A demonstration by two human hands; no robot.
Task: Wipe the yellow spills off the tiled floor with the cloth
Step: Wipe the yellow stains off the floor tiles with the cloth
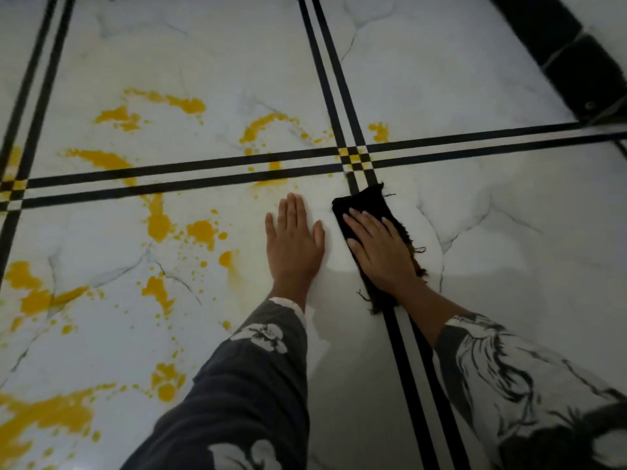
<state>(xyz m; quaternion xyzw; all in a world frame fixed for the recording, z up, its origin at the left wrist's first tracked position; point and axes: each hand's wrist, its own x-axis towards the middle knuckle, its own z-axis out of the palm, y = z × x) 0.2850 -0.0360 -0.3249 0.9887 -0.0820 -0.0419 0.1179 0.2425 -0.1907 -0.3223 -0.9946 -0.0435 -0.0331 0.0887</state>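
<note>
Left hand (294, 239) flat on floor (492, 266), fingers straight, holding nothing. Right hand (378, 245) likewise flat, pressing black cloth (364, 200) down over double black lines (405, 361), just beside left hand. Yellow spills (157, 222) scattered left of both hands, apart from cloth; more beyond crossing lines. Dark skirting (583, 72) far right.

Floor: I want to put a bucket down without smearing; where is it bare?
Bare tile lies right of the cloth and right hand, up to the black stripes. Left of the left hand, yellow spills crowd it.
</note>
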